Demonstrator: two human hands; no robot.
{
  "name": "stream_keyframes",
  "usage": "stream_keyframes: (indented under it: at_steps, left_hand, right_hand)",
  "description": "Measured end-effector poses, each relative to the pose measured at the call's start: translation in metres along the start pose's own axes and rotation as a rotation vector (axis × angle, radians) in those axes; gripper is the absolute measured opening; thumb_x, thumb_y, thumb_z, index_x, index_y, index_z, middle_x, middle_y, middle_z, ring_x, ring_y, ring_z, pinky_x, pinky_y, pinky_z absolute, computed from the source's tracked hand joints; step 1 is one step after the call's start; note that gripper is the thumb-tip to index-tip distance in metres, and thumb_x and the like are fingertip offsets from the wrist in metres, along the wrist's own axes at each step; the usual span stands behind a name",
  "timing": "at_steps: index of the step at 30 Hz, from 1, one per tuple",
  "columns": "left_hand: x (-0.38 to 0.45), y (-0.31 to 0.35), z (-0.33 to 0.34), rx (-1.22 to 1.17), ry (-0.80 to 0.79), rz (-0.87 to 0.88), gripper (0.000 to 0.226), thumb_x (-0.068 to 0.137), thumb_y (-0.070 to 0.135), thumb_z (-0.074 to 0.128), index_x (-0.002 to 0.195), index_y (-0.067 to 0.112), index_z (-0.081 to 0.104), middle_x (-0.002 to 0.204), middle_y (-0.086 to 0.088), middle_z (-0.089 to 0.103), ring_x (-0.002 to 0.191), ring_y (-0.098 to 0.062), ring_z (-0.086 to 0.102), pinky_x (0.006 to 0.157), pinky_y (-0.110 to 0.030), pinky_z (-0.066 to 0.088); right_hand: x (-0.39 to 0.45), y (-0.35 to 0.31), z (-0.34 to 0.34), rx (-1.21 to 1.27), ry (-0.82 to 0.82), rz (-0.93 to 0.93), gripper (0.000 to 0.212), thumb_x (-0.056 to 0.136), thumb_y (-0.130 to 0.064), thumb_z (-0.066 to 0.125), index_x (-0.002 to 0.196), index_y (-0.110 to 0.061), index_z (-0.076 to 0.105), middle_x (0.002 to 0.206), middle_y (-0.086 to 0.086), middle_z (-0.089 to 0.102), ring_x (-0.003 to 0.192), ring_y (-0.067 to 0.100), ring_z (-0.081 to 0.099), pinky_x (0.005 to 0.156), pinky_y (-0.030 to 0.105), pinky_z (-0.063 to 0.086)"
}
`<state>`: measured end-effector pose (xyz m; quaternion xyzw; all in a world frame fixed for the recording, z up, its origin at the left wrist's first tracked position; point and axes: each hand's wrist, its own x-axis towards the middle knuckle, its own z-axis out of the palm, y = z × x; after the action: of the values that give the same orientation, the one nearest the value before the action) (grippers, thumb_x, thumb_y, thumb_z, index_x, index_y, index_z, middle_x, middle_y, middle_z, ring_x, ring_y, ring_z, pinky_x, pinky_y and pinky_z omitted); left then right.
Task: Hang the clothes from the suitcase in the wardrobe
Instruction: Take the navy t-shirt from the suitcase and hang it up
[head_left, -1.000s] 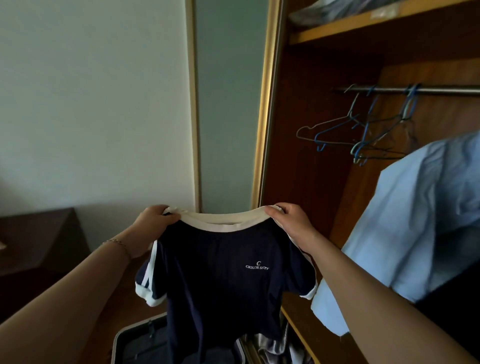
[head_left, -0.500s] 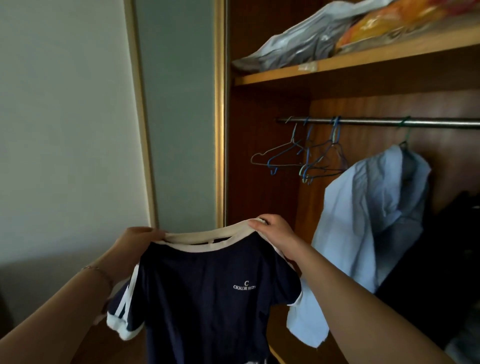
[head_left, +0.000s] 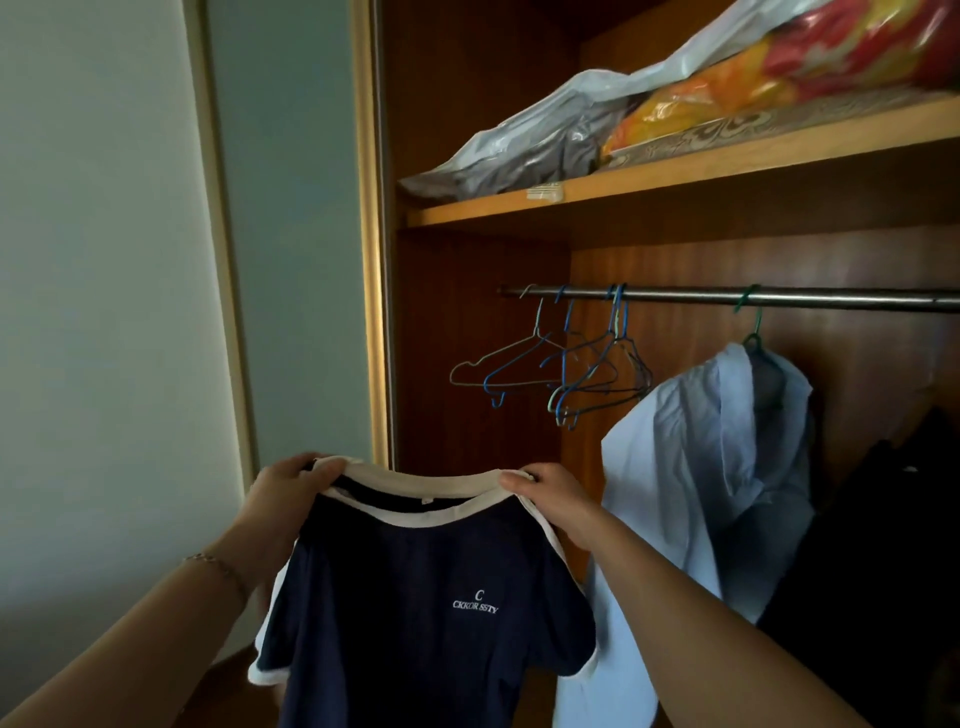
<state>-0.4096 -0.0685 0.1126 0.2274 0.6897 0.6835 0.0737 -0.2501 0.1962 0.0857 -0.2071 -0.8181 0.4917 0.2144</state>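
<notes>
Left hand (head_left: 291, 486) and right hand (head_left: 550, 491) pinch navy T-shirt (head_left: 431, 597) collar before wardrobe (head_left: 467, 312) holding hangers (head_left: 561, 369)

Both hands raised, left (head_left: 283, 493), right (head_left: 553, 496), fingers pinched

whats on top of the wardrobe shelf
On the shelf lie a grey plastic bag and a clear bag holding red and orange fabric. Anything behind them is hidden.

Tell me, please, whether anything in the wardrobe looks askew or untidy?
The light blue shirt hangs crookedly on its green hanger, bunched and slipping toward one side. The empty wire hangers sit tangled together on the rail.
</notes>
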Motion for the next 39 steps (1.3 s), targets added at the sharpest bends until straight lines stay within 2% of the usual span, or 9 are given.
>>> stream_keyframes:
  at_steps: [6,9,12,17,20,22,24,28,39]
  left_hand:
    - [0.017,0.010,0.046,-0.125,-0.016,-0.025,0.014,0.090,0.011,0.062,0.098,0.000,0.068,0.091,-0.021,0.066,0.084,-0.031,0.063,0.086,-0.042,0.052]
    - [0.023,0.013,0.063,-0.148,-0.033,-0.011,0.013,0.092,0.009,0.060,0.098,0.000,0.067,0.091,-0.021,0.065,0.082,-0.030,0.062,0.081,-0.039,0.052]
    - [0.032,0.013,0.079,-0.163,-0.072,-0.005,0.014,0.091,0.011,0.060,0.099,0.001,0.068,0.093,-0.023,0.066,0.081,-0.031,0.063,0.081,-0.041,0.052]
    - [0.039,0.007,0.114,-0.113,-0.134,0.003,0.011,0.090,0.014,0.063,0.092,0.007,0.071,0.091,-0.020,0.070,0.086,-0.034,0.067,0.085,-0.044,0.054]
    - [0.040,0.001,0.134,-0.093,-0.157,-0.019,0.011,0.089,0.014,0.064,0.094,0.007,0.072,0.087,-0.019,0.071,0.084,-0.035,0.068,0.083,-0.046,0.056]
    - [0.042,-0.004,0.143,-0.087,-0.161,-0.035,0.010,0.089,0.015,0.065,0.094,0.008,0.072,0.087,-0.019,0.071,0.083,-0.035,0.069,0.080,-0.045,0.057]
    - [0.044,-0.005,0.148,-0.085,-0.172,-0.049,0.010,0.089,0.015,0.065,0.094,0.009,0.071,0.086,-0.019,0.072,0.082,-0.035,0.069,0.078,-0.044,0.057]
    - [0.047,-0.006,0.154,-0.080,-0.175,-0.052,0.008,0.089,0.013,0.065,0.093,0.009,0.071,0.085,-0.018,0.071,0.082,-0.036,0.069,0.078,-0.044,0.057]
    - [0.037,0.010,0.199,-0.093,-0.326,0.003,0.008,0.087,0.011,0.067,0.090,0.006,0.072,0.089,-0.022,0.071,0.085,-0.038,0.068,0.083,-0.048,0.056]
  right_hand:
    - [0.018,0.020,-0.025,-0.030,0.046,-0.005,0.033,0.085,-0.042,0.065,0.070,-0.014,0.056,0.070,0.004,0.049,0.068,0.015,0.050,0.064,0.031,0.038]
    - [0.021,0.026,-0.040,-0.009,0.078,0.015,0.041,0.086,-0.049,0.062,0.085,-0.008,0.068,0.082,0.011,0.065,0.079,0.017,0.059,0.068,0.028,0.044]
    - [0.026,0.030,-0.058,-0.006,0.232,0.032,0.047,0.090,-0.050,0.057,0.090,-0.005,0.068,0.087,0.009,0.069,0.079,0.019,0.063,0.065,0.024,0.043]
    - [0.036,0.030,-0.087,0.151,0.621,0.004,0.028,0.098,-0.041,0.044,0.083,-0.018,0.051,0.080,0.003,0.058,0.072,0.017,0.053,0.077,0.037,0.045]
    - [0.040,0.029,-0.106,0.191,0.928,-0.014,0.028,0.100,-0.033,0.043,0.112,-0.009,0.052,0.104,0.007,0.058,0.099,0.020,0.053,0.096,0.038,0.039]
    - [0.049,0.033,-0.121,0.149,1.020,-0.024,0.052,0.098,-0.037,0.047,0.142,-0.013,0.034,0.139,0.010,0.047,0.128,0.027,0.046,0.110,0.045,0.032]
    - [0.055,0.029,-0.136,0.037,1.034,-0.004,0.066,0.097,-0.034,0.050,0.151,-0.018,0.017,0.156,0.011,0.025,0.142,0.030,0.028,0.116,0.046,0.023]
    - [0.070,0.010,-0.167,-0.119,1.066,0.099,0.071,0.097,-0.030,0.051,0.153,-0.015,0.010,0.159,0.008,0.015,0.145,0.027,0.017,0.112,0.042,0.025]
    - [0.063,0.008,-0.218,-0.256,1.144,0.154,0.072,0.095,-0.036,0.050,0.153,-0.017,0.013,0.139,0.022,0.045,0.130,0.037,0.040,0.106,0.043,0.032]
